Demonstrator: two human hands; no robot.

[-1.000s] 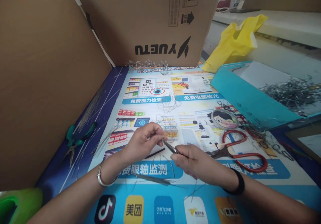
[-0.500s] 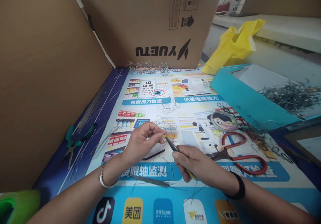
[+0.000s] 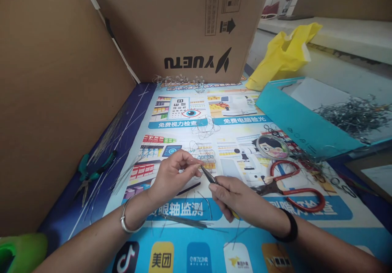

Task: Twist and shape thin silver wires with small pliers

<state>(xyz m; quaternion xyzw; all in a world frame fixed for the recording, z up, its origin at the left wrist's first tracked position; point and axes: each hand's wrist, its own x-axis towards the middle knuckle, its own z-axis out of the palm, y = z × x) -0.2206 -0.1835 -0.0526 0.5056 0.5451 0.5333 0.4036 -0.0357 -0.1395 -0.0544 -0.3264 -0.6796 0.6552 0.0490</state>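
My left hand [image 3: 174, 174] is closed in a pinch on a thin piece of wire, held just above a printed poster [image 3: 239, 150] that covers the table. My right hand [image 3: 237, 199] grips small needle-nose pliers [image 3: 208, 176], whose tips meet the wire at my left fingertips. A silver bangle is on my left wrist and a black band on my right. Loose wire pieces [image 3: 183, 220] lie under my hands.
Red-handled scissors [image 3: 294, 187] lie to the right, green-handled pliers [image 3: 92, 171] to the left beside straight wires. Cardboard boxes [image 3: 183, 24] wall the back and left. A teal tray [image 3: 306, 122] holds metal scraps [image 3: 352, 114]. A yellow bag [image 3: 284, 52] and a round tin [image 3: 272, 146] sit behind.
Both hands stayed nearly in place; the pliers' tips shifted slightly at the wire between my left fingertips. The view moved a little.
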